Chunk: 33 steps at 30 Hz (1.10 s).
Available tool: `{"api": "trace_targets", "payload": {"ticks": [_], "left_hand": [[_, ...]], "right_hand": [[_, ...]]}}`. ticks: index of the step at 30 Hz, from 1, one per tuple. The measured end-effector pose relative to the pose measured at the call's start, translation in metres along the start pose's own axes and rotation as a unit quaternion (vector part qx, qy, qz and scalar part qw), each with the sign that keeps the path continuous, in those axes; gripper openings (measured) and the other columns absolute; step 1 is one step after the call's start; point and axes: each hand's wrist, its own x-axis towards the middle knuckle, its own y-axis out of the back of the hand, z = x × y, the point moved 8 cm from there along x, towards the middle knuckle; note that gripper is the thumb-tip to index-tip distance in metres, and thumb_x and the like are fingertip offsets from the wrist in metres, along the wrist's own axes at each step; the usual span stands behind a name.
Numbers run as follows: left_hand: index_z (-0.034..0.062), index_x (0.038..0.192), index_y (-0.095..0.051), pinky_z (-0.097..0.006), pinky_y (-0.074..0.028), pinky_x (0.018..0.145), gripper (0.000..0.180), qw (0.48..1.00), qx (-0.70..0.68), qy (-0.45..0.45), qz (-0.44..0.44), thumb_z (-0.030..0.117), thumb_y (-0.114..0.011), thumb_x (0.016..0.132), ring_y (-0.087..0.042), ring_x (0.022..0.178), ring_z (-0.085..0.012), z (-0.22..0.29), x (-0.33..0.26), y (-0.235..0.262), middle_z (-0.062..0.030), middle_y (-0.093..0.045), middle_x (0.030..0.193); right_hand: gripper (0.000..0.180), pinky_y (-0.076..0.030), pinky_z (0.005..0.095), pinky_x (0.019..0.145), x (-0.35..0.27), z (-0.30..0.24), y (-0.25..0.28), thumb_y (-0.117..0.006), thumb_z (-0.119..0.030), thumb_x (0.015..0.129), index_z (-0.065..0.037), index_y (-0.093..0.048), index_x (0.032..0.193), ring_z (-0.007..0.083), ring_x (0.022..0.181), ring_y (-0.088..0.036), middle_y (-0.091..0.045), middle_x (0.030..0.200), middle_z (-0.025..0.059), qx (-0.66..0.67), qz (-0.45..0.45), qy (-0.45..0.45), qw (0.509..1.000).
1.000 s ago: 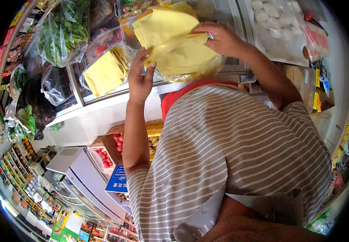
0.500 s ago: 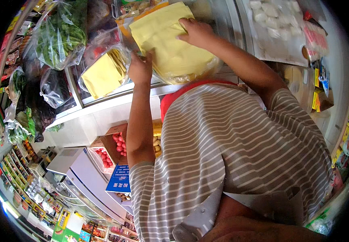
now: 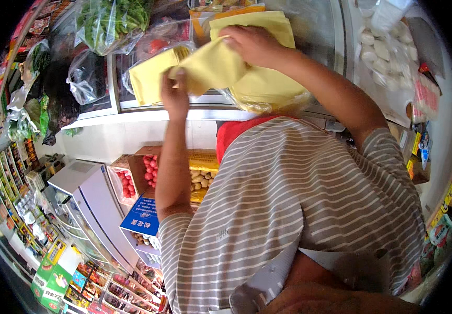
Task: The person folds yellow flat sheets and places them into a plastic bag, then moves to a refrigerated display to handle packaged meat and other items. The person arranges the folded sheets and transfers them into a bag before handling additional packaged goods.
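Observation:
My left hand [image 3: 175,97] and my right hand [image 3: 253,46] are both closed on one thin yellow tofu skin sheet [image 3: 213,67], raised and stretched between them. The sheet is slightly blurred by motion. Under and to the right of it lies a large stack of the same tofu skin [image 3: 273,90], its near edge in clear plastic. Just left of my left hand, a smaller folded pile of tofu skin [image 3: 147,78] rests on a clear bag. The fingertips of my right hand are partly hidden by the sheet.
Bagged leafy greens [image 3: 112,23] and a dark bag [image 3: 58,112] lie to the left. White blocks in plastic [image 3: 385,52] sit on a board at the right. Below the white counter edge [image 3: 199,114] stand boxes of red round produce [image 3: 151,170] and potatoes [image 3: 201,179].
My hands have lifted one sheet off the large stack and moved it left toward the folded pile. The whole view has shifted, with the counter now further right and higher.

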Motion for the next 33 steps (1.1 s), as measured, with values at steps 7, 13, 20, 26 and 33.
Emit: {"api": "trace_targets", "payload": {"ticks": [7, 13, 20, 26, 33], "left_hand": [[-0.0008, 0.122, -0.060, -0.039, -0.051, 0.088, 0.049, 0.905, 0.376, -0.143, 0.141, 0.029, -0.077, 0.087, -0.065, 0.097, -0.0334, -0.022, 0.057, 0.132, -0.0195, -0.066, 0.111], [0.0077, 0.107, -0.067, -0.044, -0.052, 0.088, 0.020, 0.935, 0.147, -0.146, -0.288, 0.008, -0.064, 0.087, -0.064, 0.102, -0.0376, -0.001, -0.050, -0.090, -0.0169, -0.067, 0.109], [0.0125, 0.113, -0.068, -0.044, -0.053, 0.088, 0.045, 0.839, 0.214, -0.170, -0.471, 0.034, -0.081, 0.075, -0.064, 0.105, -0.0338, 0.005, -0.089, -0.175, -0.0115, -0.068, 0.113], [0.0079, 0.098, -0.067, -0.046, -0.050, 0.088, 0.032, 0.819, 0.177, -0.205, -0.505, 0.027, -0.079, 0.076, -0.060, 0.103, -0.0365, 0.007, -0.096, -0.177, -0.0132, -0.064, 0.106], [0.0018, 0.093, -0.069, -0.047, -0.047, 0.091, 0.029, 0.838, 0.170, -0.233, -0.463, 0.023, -0.080, 0.076, -0.059, 0.103, -0.0371, 0.032, -0.107, -0.167, -0.0176, -0.064, 0.107]], "right_hand": [[0.029, -0.052, 0.0417, 0.081, 0.065, -0.009, -0.079, -0.059, -0.031, 0.097, -0.007, -0.063, 0.114, 0.0296, 0.093, -0.068, -0.070, 0.100, 0.0151, 0.221, 0.031, -0.050, 0.973], [0.019, -0.050, 0.0492, 0.075, -0.126, 0.092, -0.032, -0.066, -0.018, 0.084, -0.007, -0.063, 0.100, 0.0360, 0.087, -0.065, -0.063, 0.088, 0.0176, -0.091, -0.206, -0.065, 0.972], [0.023, -0.051, 0.0495, 0.079, -0.212, 0.094, -0.015, -0.068, -0.008, 0.074, -0.005, -0.061, 0.096, 0.0375, 0.096, -0.063, -0.059, 0.097, 0.0153, -0.165, -0.176, -0.050, 0.969], [0.022, -0.054, 0.0460, 0.083, -0.216, 0.102, -0.026, -0.066, -0.012, 0.078, -0.003, -0.065, 0.098, 0.0369, 0.102, -0.064, -0.062, 0.104, 0.0168, -0.204, -0.265, -0.078, 0.939], [0.017, -0.055, 0.0453, 0.083, -0.215, 0.085, -0.016, -0.061, -0.012, 0.081, -0.002, -0.067, 0.092, 0.0340, 0.102, -0.065, -0.063, 0.100, 0.0178, -0.223, -0.189, 0.018, 0.956]]}}
